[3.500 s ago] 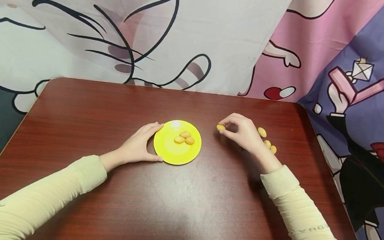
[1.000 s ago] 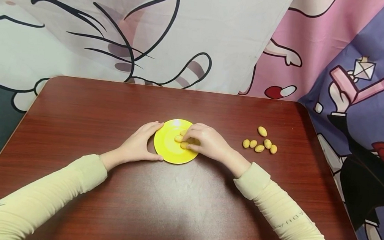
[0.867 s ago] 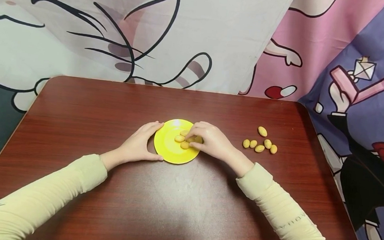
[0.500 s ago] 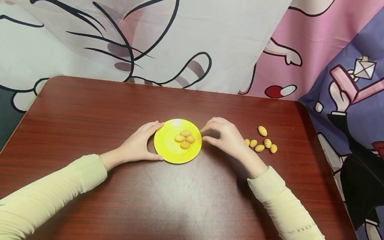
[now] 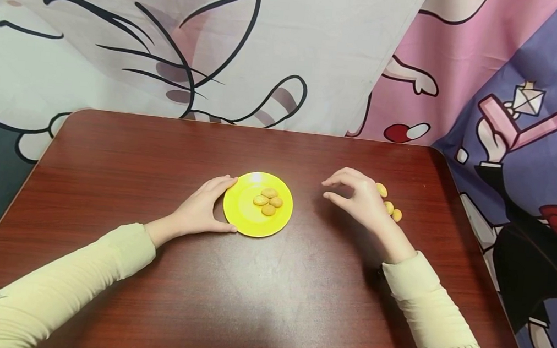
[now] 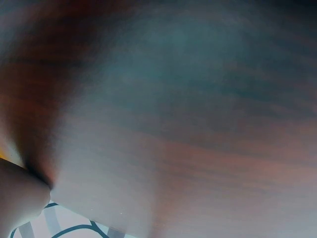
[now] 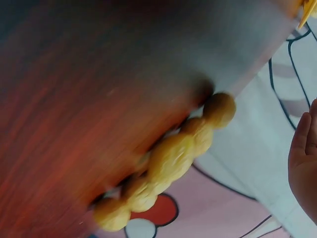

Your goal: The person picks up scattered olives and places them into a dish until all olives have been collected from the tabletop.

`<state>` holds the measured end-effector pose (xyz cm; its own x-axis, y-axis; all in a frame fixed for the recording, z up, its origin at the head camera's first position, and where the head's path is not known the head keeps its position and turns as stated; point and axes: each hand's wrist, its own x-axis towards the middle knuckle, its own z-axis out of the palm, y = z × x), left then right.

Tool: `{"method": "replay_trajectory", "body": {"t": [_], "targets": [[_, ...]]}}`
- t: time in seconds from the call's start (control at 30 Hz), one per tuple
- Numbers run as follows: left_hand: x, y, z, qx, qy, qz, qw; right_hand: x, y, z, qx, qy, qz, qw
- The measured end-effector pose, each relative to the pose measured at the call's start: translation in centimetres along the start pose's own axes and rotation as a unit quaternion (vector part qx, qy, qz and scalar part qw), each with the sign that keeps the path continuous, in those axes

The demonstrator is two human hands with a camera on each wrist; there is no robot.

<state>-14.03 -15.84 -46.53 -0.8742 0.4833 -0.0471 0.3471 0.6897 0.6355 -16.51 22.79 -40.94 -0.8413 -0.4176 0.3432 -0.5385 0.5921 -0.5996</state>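
Note:
My left hand (image 5: pixel 201 208) holds the yellow plate (image 5: pixel 237 214) at its left rim, thumb at the near side and fingers at the far side. On the plate several small yellow oval pieces (image 5: pixel 269 209) lie in a close cluster; they look like little fruits or nuts. My right hand (image 5: pixel 360 200) is over the table to the right of the plate, thumb and fingers apart with nothing between them. Beside and partly behind it lie more yellow oval pieces (image 5: pixel 397 215). In the right wrist view these loose pieces (image 7: pixel 171 156) appear in a row, blurred, near my fingers (image 7: pixel 302 163).
The brown wooden table (image 5: pixel 227 302) has a dark, shiny top. A printed cloth (image 5: pixel 339 52) with cartoon figures hangs behind its far edge and along the right side. Mostly blurred tabletop fills the left wrist view.
My right hand set one more yellow oval piece on the plate, let it go, and moved right to the loose pieces. My left hand has stayed at the plate's rim.

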Motion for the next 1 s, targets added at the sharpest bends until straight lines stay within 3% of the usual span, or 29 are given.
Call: {"method": "replay_trajectory", "body": {"t": [0.2,0.37,1.0], "targets": [[0.0,0.1,0.0,0.001,0.000,0.000,1.0000,-0.8,1.4,-1.2,0.011,0.034,0.013,0.9993],[0.1,0.1,0.0,-0.001,-0.002,-0.002,1.0000,-1.7,2.4,-2.1,0.004,0.039,0.033,0.9987],[-0.1,0.0,0.0,-0.001,0.000,-0.002,1.0000,-3.9,5.0,-3.6,-0.048,-0.034,0.085,0.9946]]}}
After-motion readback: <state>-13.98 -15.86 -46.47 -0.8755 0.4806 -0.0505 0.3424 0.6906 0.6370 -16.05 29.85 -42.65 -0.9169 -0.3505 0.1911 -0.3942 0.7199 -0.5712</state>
